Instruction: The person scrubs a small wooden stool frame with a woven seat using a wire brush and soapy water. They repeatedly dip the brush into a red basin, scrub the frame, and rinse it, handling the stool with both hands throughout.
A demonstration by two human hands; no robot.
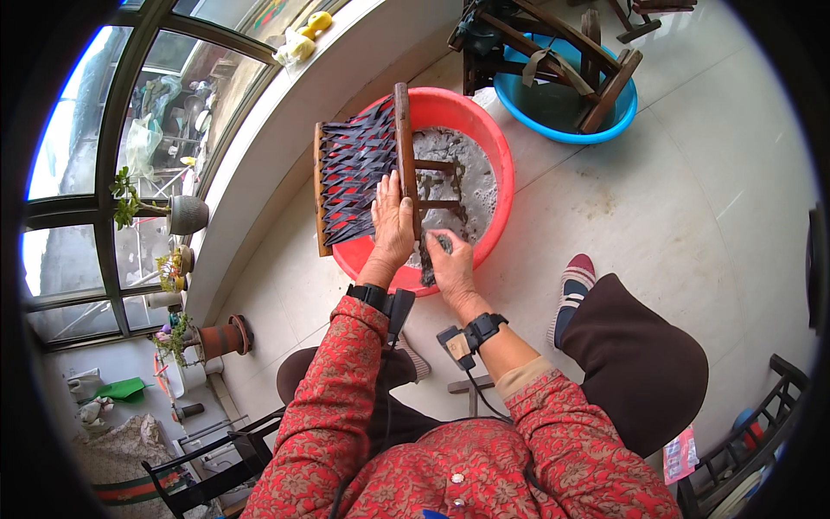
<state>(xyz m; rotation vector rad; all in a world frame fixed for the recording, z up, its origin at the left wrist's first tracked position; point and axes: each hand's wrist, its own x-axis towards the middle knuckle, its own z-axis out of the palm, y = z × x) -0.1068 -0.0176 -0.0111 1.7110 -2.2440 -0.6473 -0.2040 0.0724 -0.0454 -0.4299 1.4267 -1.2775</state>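
A small wooden stool (406,143) with a seat of woven dark strips (358,175) lies tilted on its side over a red plastic basin (500,175). Its legs reach into grey, foamy water (476,165) in the basin. My left hand (392,224) lies flat along the seat's wooden edge, fingers pointing away from me, and steadies it. Close to the near end of that edge, my right hand (452,263) grips a dark, wet cloth or scrubbing pad (427,266). Its exact kind is unclear.
A blue basin (564,137) with dark water stands at the upper right, with wooden stools (609,97) piled in and over it. Potted plants (188,215) and yellow fruit (320,21) line the window ledge at left. A dark chair (733,441) is at lower right.
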